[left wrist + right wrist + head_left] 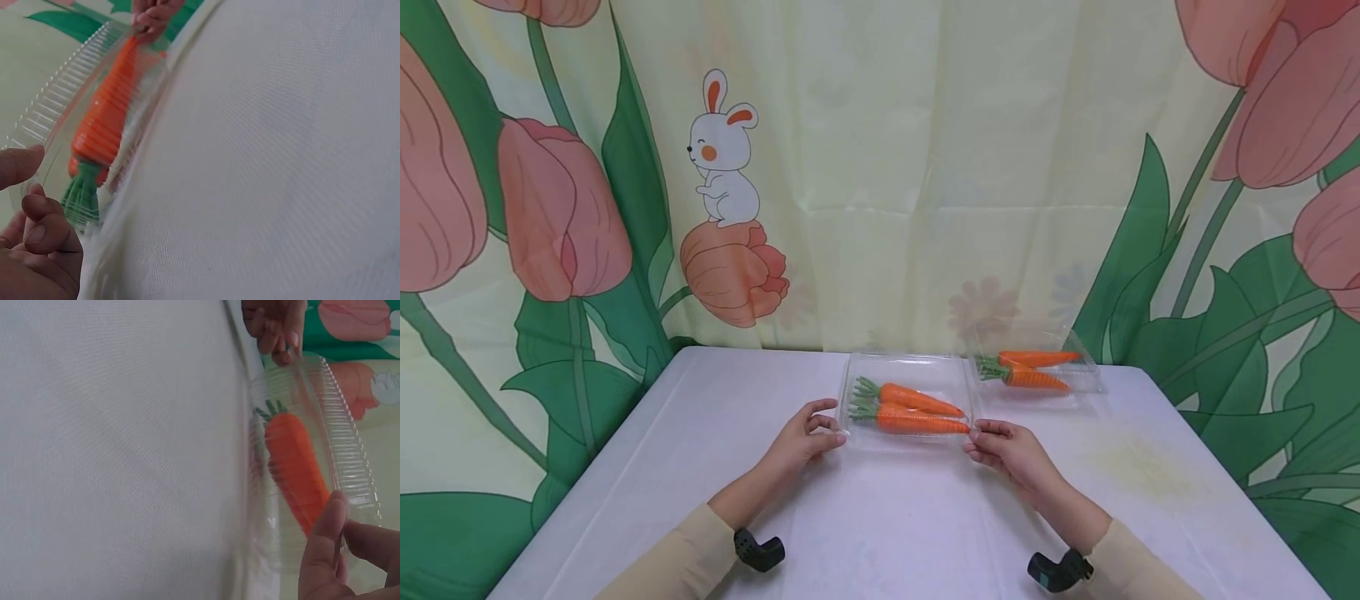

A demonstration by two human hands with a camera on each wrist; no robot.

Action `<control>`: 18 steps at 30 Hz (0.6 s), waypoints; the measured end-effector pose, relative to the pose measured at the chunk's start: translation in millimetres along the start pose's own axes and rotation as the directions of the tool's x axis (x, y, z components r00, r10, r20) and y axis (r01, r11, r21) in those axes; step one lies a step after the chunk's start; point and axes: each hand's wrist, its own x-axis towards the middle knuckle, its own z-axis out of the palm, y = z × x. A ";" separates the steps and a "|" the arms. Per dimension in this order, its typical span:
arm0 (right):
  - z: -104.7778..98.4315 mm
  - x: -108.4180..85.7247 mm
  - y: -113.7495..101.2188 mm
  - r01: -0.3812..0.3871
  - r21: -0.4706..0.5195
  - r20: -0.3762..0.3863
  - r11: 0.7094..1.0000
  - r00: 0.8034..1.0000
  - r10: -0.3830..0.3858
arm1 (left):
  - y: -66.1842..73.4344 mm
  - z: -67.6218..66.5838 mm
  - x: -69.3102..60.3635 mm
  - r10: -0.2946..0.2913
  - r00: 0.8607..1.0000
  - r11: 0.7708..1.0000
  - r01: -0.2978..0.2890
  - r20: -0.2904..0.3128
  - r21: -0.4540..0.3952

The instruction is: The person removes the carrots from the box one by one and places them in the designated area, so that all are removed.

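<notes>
A clear plastic box (940, 375) with two orange carrots (917, 419) inside lies on the table between my hands. Green tops of the carrots point left and their tips point right. My left hand (797, 437) pinches the box's left edge near its front corner, thumb and fingers on either side of the rim in the left wrist view. At the front right corner my right hand (1015, 458) pinches the rim between thumb and fingers. Ridged clear plastic (350, 450) runs along the box's side in the right wrist view.
Behind and to the right stands another clear plastic box (1086, 379) with two carrots (1037, 378). A white cloth covers the table (895, 525). A curtain (880, 167) printed with tulips and a rabbit hangs behind the table's far edge.
</notes>
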 end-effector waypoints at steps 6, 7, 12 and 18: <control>-1.8 -2.8 0.8 -0.033 0.007 -0.004 0.999 0.999 0.033 | -1.9 -0.7 -1.9 -0.004 1.000 1.000 0.004 -0.009 -0.020; -2.3 -3.2 0.6 -0.036 0.002 -0.003 0.999 0.999 0.036 | -2.6 -0.7 -2.4 -0.001 1.000 1.000 0.000 -0.012 -0.025; -4.6 -3.6 -1.3 -0.045 -0.029 0.006 0.999 0.999 0.045 | -4.1 0.4 -4.8 -0.002 0.999 0.998 -0.001 -0.054 -0.055; -6.7 -3.0 -1.6 -0.051 -0.054 0.024 0.997 0.998 0.052 | -4.7 1.6 -4.9 -0.006 0.996 0.998 0.000 -0.089 -0.069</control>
